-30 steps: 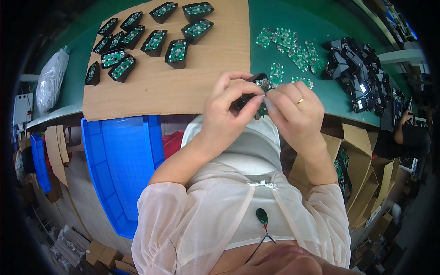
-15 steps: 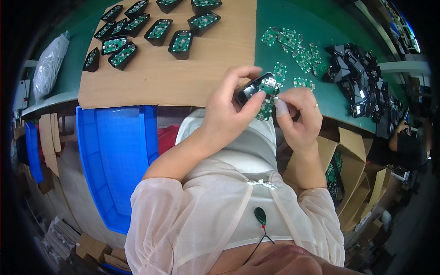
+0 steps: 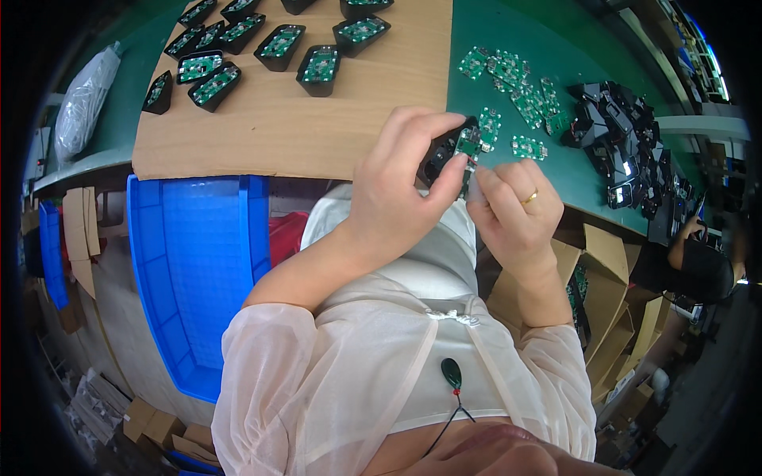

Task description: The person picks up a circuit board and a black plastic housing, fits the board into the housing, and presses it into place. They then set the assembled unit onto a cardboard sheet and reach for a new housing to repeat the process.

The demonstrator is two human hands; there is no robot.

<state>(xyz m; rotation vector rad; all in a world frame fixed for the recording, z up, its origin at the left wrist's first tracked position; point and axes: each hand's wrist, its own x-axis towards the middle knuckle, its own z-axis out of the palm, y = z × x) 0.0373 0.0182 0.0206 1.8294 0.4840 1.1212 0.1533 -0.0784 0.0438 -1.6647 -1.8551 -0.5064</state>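
My left hand (image 3: 401, 170) is closed around a black plastic housing (image 3: 436, 159), which it holds tilted above the table's front edge. A green circuit board (image 3: 468, 141) is held against the housing's right side, by my left thumb and fingertips. The fingers of my right hand (image 3: 517, 208) are pinched together at the board's lower end. Whatever small part sits between those fingertips is hidden. A pale wrap covers one right fingertip, and a ring is on one finger.
Black housings with green boards (image 3: 320, 67) stand on a cardboard sheet (image 3: 294, 131). Loose circuit boards (image 3: 524, 103) lie on the green table, beside a heap of black housings (image 3: 619, 143). A blue bin (image 3: 202, 278) and a cardboard box (image 3: 607, 262) stand below. Another person (image 3: 690, 258) is at far right.
The housing and board have been turned in my left hand, so the board shows more edge-on. My right hand has rolled over, with its fingers curled closer together. The view has shifted slightly.
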